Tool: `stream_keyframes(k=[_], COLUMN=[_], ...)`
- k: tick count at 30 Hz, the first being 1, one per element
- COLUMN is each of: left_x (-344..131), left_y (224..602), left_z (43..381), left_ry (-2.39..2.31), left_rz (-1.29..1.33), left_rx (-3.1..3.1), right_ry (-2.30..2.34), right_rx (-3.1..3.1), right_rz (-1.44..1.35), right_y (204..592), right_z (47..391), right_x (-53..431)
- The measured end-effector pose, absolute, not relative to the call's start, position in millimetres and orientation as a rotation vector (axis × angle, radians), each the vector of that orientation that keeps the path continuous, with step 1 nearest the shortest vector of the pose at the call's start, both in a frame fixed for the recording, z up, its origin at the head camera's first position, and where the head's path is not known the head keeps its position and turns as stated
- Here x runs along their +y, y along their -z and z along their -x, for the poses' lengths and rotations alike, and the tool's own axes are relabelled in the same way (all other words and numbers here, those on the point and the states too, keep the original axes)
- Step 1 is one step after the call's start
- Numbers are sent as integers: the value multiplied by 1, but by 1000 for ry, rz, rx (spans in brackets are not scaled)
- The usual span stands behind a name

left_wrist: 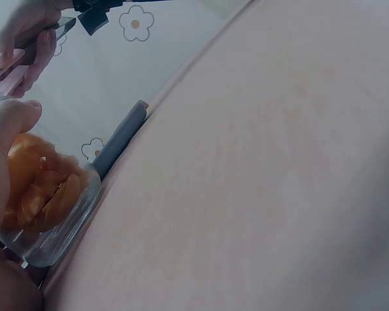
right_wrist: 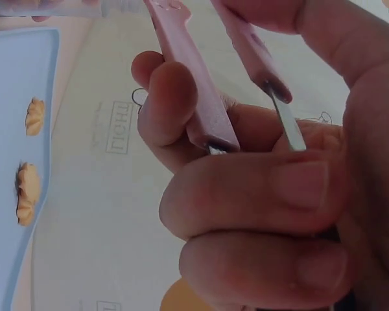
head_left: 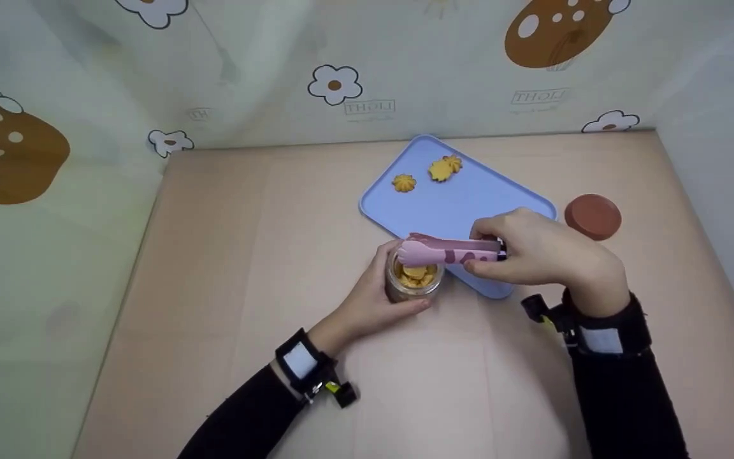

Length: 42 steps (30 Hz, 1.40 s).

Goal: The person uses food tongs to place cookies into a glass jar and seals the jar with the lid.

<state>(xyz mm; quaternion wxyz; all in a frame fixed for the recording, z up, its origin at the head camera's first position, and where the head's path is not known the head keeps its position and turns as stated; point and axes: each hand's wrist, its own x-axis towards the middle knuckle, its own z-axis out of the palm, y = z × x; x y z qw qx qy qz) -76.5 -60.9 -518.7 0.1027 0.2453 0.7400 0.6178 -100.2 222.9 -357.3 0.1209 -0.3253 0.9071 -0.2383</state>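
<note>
The patterned sheet [head_left: 265, 83] behind the table [head_left: 233, 306] runs out of view at the top, left and right, and my dark sleeves leave by the near edge; on the table lies one blue tray [head_left: 450, 213], its near right side partly hidden by my right hand [head_left: 542, 252] and the tongs. My right fingers are curled round that one pair of pink tongs [head_left: 450, 251], its two arms a little apart; the tips are cut off in the right wrist view, so I can't tell whether they grip anything. My left hand [head_left: 373, 309] is curved round one glass jar [head_left: 397, 292], just left of the tray's near edge, covering its left side, and the tongs stand in the way of the far part of its mouth. One reddish-brown lid [head_left: 593, 217] lies just right of the tray. Smallest are the cookies: three on the tray's far part, a single one [head_left: 404, 183] at left and an overlapping pair [head_left: 445, 168] to its right, plus a heap [head_left: 415, 279] inside the jar that I can't count
</note>
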Motion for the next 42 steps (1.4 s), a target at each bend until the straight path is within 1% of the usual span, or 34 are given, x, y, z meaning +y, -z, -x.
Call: stream_keyframes(k=[10,19,23,28,32,37,42], left_x=[-62,-60,-60,-60,-61,-61,-60], left_y=[519,519,520,520,520,520,520], left_z=[76,77,77,76,76,76,75], left_ry=[-1780,-1794,-1802,-1786,-1780,-1773,-1782], left_rz=[-708,-719,-732,-736,-728,-718,-724], left_rx=[2222,2229,2221,2248,2250,2251,2240], right_ry=[737,735,790,885,900,882,875], right_rx=[2664,2819,2924,3062,3062,3000,2967], right_rz=[920,790,650,407,240,175,148], right_y=[353,362,374,396,415,436,449], right_z=[102,118,131,148,161,172,177], right_x=[231,248,252,250,246,242,239])
